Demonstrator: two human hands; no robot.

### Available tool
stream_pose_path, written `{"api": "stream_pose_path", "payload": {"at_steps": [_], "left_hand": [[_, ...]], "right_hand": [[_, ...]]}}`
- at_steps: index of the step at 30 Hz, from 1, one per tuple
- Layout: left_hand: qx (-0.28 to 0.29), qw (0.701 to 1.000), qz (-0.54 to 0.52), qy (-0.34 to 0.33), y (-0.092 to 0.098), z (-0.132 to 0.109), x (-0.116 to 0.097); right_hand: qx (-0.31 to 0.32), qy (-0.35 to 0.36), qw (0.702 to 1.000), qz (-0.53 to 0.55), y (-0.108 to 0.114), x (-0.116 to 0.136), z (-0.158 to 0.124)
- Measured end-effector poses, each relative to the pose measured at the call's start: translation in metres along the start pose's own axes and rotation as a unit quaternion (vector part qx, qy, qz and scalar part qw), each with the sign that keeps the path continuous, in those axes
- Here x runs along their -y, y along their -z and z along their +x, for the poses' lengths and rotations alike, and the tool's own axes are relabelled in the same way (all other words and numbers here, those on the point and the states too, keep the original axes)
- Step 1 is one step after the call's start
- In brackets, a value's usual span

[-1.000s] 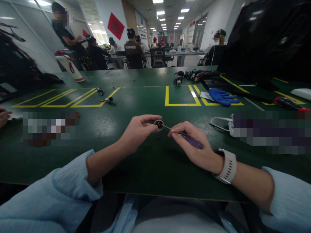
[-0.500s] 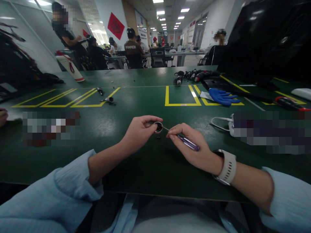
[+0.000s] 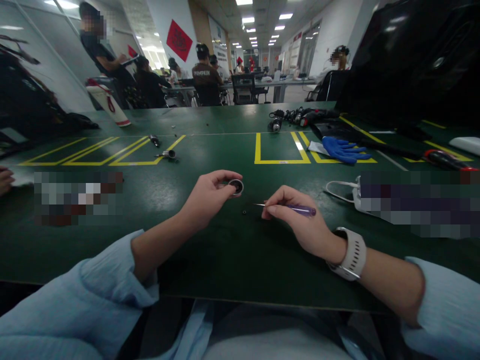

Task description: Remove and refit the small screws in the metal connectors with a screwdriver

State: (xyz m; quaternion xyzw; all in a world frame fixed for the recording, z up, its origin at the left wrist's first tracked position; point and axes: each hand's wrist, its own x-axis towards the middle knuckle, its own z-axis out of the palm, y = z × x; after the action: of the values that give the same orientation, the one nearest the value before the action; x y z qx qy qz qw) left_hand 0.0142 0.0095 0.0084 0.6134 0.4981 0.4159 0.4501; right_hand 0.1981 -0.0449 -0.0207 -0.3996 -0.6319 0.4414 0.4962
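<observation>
Between thumb and fingers, my left hand (image 3: pixel 210 196) grips a small round metal part (image 3: pixel 236 187) with a silvery rim and a dark inside; its exact kind is unclear. My right hand (image 3: pixel 294 215) is closed round a screwdriver (image 3: pixel 302 210) with a translucent purple handle. The thin shaft points left toward the round part, and its tip is apart from it. On the green table between the hands lies a tiny dark ring-like piece (image 3: pixel 244 212), touched by neither hand.
Two small metal parts, one a cup-shaped piece (image 3: pixel 170 154), lie by the yellow tape at left. A blue glove (image 3: pixel 345 150) and black cables (image 3: pixel 288 117) are at back right. A white cable (image 3: pixel 339 192) loops at right. Another person's hand (image 3: pixel 5 180) shows at the left edge.
The screwdriver has come out of the round part and now lies more level. My left hand has moved left and slightly up with the part; my right hand has shifted slightly right.
</observation>
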Motion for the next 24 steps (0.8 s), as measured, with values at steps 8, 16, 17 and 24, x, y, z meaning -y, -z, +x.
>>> {"api": "stream_pose_path", "payload": {"at_steps": [8, 16, 17, 24], "left_hand": [[-0.006, 0.999, -0.044, 0.015, 0.001, 0.000, -0.005], [-0.003, 0.999, -0.038, 0.028, -0.002, -0.001, -0.004], [-0.002, 0.999, -0.037, 0.029, -0.001, -0.001, -0.004], [0.021, 0.999, -0.032, 0.028, 0.001, -0.001, -0.004]], "right_hand": [[0.059, -0.074, 0.995, 0.019, -0.003, -0.006, 0.007], [0.063, -0.069, 0.994, -0.050, -0.003, -0.002, 0.009], [0.064, -0.067, 0.994, -0.056, -0.002, -0.001, 0.009], [0.059, -0.131, 0.989, 0.031, 0.005, 0.000, 0.013]]}}
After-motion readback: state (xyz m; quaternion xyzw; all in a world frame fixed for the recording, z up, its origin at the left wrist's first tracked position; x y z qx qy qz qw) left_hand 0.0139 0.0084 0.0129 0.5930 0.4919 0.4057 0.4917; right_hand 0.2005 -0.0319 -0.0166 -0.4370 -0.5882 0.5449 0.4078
